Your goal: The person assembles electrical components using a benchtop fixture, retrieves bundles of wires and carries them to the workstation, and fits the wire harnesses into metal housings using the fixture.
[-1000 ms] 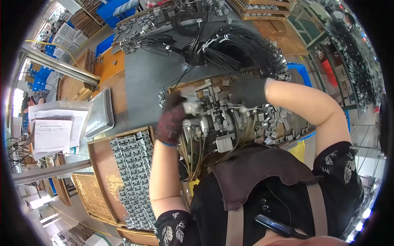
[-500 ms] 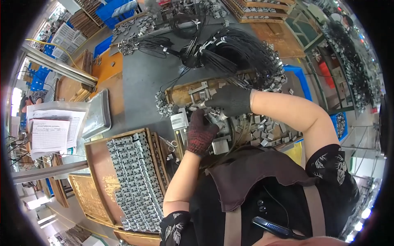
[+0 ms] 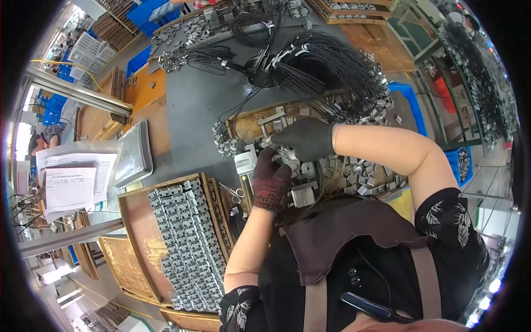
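Observation:
My left hand (image 3: 271, 180), in a dark red and black glove, is at the metal fixture (image 3: 303, 195) with its fingers bent close together. From the right, my right hand (image 3: 310, 139), in a dark grey glove, reaches to the same spot, its fingers curled and nearly touching the left ones. Whatever lies between the fingertips is too small and covered to name. A pale metal block (image 3: 245, 161) is just left of my left hand. Small metal pieces (image 3: 359, 176) lie loose to the right of the fixture.
Bundles of black cables (image 3: 310, 66) lie across the table (image 3: 193, 105). At lower left a wooden tray (image 3: 138, 232) holds rows of metal parts, with scissors (image 3: 237, 193) beside it. Papers (image 3: 69, 185) and a metal tray (image 3: 134, 152) are farther left. A blue bin (image 3: 412, 108) is at right.
Since a second ago my left hand has moved right, from the fixture's left side to its middle, and my right hand has come left and down to meet it. Over the last half second both barely moved.

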`<state>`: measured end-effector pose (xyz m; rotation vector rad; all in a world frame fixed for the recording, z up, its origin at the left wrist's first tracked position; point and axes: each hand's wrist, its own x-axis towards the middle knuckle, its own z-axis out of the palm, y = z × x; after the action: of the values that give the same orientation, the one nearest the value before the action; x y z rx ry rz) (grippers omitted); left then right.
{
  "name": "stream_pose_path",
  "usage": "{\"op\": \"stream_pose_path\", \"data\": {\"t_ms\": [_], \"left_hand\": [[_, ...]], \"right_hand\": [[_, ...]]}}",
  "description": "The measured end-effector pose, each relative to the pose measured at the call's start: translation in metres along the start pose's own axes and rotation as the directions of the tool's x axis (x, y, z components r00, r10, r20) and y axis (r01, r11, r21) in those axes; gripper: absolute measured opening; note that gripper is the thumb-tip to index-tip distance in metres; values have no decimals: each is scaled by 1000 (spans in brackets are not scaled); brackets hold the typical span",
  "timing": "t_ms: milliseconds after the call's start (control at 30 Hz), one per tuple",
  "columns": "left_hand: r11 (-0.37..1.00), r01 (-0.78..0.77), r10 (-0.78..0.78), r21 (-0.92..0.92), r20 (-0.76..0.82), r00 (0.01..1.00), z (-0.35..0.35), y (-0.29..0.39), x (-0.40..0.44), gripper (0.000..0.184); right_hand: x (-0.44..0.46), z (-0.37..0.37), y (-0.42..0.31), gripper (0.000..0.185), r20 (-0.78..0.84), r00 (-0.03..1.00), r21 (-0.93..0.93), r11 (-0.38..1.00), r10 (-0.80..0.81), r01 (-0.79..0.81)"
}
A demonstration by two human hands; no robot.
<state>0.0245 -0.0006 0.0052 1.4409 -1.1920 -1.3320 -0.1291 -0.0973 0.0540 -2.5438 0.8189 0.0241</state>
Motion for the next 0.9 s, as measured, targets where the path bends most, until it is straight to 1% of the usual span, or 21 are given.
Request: {"op": "stream_pose_path", "data": {"t_ms": [33,67,133,167,233,267,300,333,367,400,433,467,533,567,600,700,733,767,800,833,900], "left_hand": [[971,121,-119,-206,22,993,1,2,0,47],[969,129,-126,-211,25,992,2,-2,4,47],[969,142,-138,-201,36,990,4,-13,17,40],[969,139,-134,-202,36,990,4,-17,25,40],[996,91,-90,-7,65,994,2,-30,33,37],[996,94,-93,-4,65,994,1,-46,35,37],[992,95,-92,-87,34,995,-1,-52,36,35],[981,91,-92,-171,2,996,-2,-57,36,33],[982,87,-88,-170,-3,996,-1,-61,32,33],[913,228,-223,-340,52,973,0,-34,23,33],[795,365,-345,-485,134,929,3,-18,15,33],[798,370,-346,-476,141,928,8,-15,11,33],[788,366,-308,-496,197,931,17,-8,7,34],[857,309,-252,-412,188,949,17,-31,10,37],[860,304,-244,-410,192,951,20,-32,10,37],[889,325,-273,-321,198,941,19,-38,5,44],[992,125,-121,-26,118,986,12,-43,3,47],[956,-77,54,284,91,994,7,-46,3,51],[944,-57,31,324,85,996,5,-45,5,54],[945,-57,31,323,85,996,5,-43,6,54],[898,-74,49,434,68,997,7,-41,10,49]], "right_hand": [[2,2,1,47,7,1000,2,1000,2,-2],[5,3,1,46,39,999,-25,1000,1,0],[7,2,-3,45,74,997,-52,999,2,2],[8,-1,-7,43,119,991,-99,994,58,-46],[7,-1,-6,41,161,980,-142,986,115,-93],[3,1,-1,38,32,999,-125,992,24,-19],[-1,-1,2,37,-100,993,-120,991,-68,56],[-7,-5,3,37,-103,992,-120,991,-71,58],[-13,-10,5,35,-184,979,-169,984,-87,56],[-20,-15,7,33,-264,959,-216,975,-105,48],[-26,-8,13,33,-317,938,-153,984,-141,96],[-29,3,12,33,-325,937,-148,985,-132,87],[-34,28,6,38,4,1000,-48,998,28,-28],[-36,41,9,42,-61,998,-141,990,-18,9],[-40,43,12,42,-68,998,-147,989,-15,5],[-43,49,23,40,-141,986,-74,994,-86,76],[-42,52,29,37,-100,993,-121,992,-58,46],[-42,55,33,34,-60,998,-170,985,-27,16],[-40,53,29,34,-61,998,-170,985,-28,17],[-39,51,24,36,-1,1000,-134,991,30,-30],[-30,47,19,38,65,994,-101,992,85,-78]]}}
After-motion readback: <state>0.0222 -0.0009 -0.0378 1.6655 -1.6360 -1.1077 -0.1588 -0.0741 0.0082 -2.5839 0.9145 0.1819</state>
